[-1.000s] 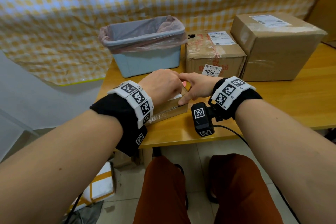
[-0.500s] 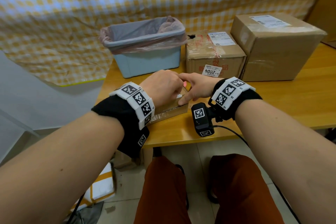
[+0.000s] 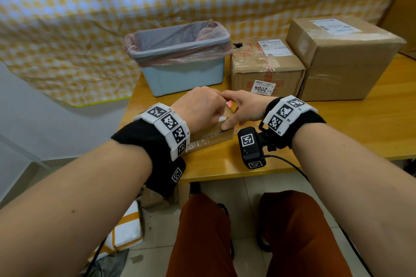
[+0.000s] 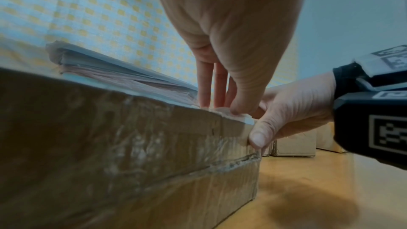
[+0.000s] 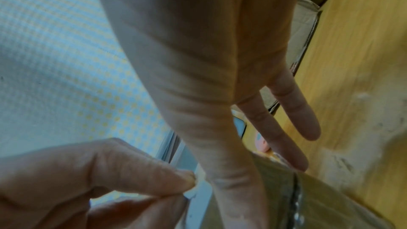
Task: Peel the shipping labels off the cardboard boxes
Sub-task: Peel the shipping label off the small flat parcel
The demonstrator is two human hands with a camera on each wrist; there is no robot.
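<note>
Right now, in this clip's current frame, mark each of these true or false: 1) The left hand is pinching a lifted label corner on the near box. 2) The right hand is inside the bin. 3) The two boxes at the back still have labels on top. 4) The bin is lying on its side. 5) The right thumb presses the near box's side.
1) True: the left hand pinches the white label corner on the near box.
2) False: the right hand steadies the near box; the bin stands behind it.
3) True: the middle box and the large box each carry a top label.
4) False: it stands upright, lined with a bag.
5) True, in the left wrist view.
</note>
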